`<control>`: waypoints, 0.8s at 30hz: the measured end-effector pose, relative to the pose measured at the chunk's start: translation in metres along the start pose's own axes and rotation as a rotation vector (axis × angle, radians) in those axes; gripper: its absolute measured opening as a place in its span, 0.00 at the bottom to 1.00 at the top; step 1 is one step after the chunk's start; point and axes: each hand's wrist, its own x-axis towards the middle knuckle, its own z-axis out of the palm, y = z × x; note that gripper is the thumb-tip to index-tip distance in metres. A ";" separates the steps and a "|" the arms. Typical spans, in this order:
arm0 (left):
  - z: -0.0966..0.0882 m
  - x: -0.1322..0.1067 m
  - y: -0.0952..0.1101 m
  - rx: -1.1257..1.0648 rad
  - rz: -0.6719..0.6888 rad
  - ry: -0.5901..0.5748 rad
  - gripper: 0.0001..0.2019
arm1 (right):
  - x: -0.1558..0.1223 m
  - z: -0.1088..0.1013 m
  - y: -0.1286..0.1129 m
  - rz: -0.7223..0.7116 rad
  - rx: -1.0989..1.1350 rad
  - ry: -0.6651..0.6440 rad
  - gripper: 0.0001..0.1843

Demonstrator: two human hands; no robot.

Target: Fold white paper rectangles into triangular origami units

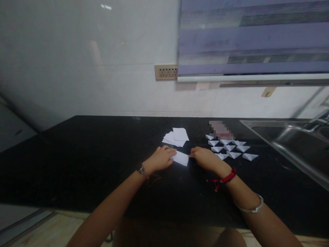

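A small white rectangle of paper (pixel 181 158), which looks folded, lies on the black countertop (pixel 102 151) between my two hands. My left hand (pixel 160 159) presses its left end down, fingers closed over it. At the paper's right edge, the closed fingertips of my right hand (pixel 207 159) pinch the corner. Just beyond, several loose white paper sheets (pixel 180 134) overlap in a pile. To the right, small folded paper pieces (pixel 229 148) with pointed ends stand in rows.
A blurred-out flat rectangular object (pixel 221 129) lies behind the folded pieces. A steel sink (pixel 272 144) is set into the counter at the right. On the wall are a socket panel (pixel 167 72) and a purple striped blind (pixel 252 37).
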 end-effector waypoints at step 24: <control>0.008 0.005 0.008 0.062 -0.066 0.070 0.16 | 0.022 0.031 -0.005 0.216 0.338 0.180 0.05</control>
